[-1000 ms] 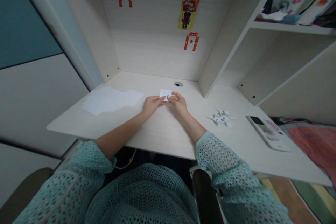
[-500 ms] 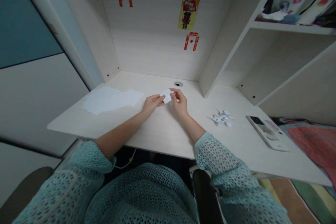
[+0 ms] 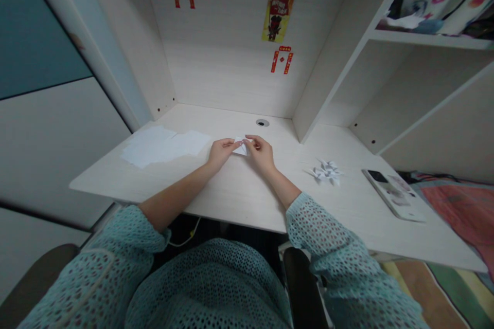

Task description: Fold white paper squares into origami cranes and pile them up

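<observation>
Directly ahead at twelve o'clock, seen from the head camera, a small piece of white paper is held just over or against the desk; I cannot tell which. My left hand is closed on its left side, thumb on top. My right hand pinches its right side with thumb and fingertips. The fingers hide part of it, though a crease seems to show.

I judge it nearly weightless, crisp enough to keep a fold, yet easily bent, dented or torn. It probably isn't slippery in dry fingers. The best hold looks like a light pinch at opposite edges, near the corners, with a fingertip pressing along the crease; squeezing the middle could crumple it.

At eleven o'clock lie thin, overlapping white sheets; between one and two, pointed folded paper shapes that look easily crushed.
</observation>
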Available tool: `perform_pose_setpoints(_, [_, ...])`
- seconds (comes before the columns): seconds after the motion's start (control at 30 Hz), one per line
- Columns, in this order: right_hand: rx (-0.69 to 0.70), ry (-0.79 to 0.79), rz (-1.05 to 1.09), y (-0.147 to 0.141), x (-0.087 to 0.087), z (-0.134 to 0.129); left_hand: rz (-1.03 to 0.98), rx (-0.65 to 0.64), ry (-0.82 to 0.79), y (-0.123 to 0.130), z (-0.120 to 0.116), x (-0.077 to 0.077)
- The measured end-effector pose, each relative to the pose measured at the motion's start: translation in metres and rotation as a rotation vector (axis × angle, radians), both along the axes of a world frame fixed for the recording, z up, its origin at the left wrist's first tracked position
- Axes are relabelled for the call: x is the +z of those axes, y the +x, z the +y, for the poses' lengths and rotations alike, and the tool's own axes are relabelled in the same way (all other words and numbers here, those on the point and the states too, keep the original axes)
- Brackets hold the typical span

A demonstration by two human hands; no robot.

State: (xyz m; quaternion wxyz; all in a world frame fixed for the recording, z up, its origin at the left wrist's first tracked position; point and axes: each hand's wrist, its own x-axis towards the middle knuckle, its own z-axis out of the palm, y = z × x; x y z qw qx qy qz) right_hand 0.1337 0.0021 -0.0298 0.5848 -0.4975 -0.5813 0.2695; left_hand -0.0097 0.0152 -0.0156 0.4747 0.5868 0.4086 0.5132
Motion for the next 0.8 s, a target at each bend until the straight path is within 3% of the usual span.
perform_pose_setpoints(0.33, [-0.071, -0.049, -0.138, -0.008, -0.008, -0.001, -0.012, 0.022, 0.063, 0.003, -0.001, -0.006])
perform_pose_setpoints(0.6, [-0.152, -0.023, -0.239, -0.005, 0.002, -0.007, 0.081, -0.046, 0.081, 0.003, -0.001, -0.006])
perform_pose_setpoints(0.8, [-0.103, -0.057, -0.063, -0.005, 0.001, -0.003, 0.051, -0.044, 0.084, 0.002, 0.000, -0.004])
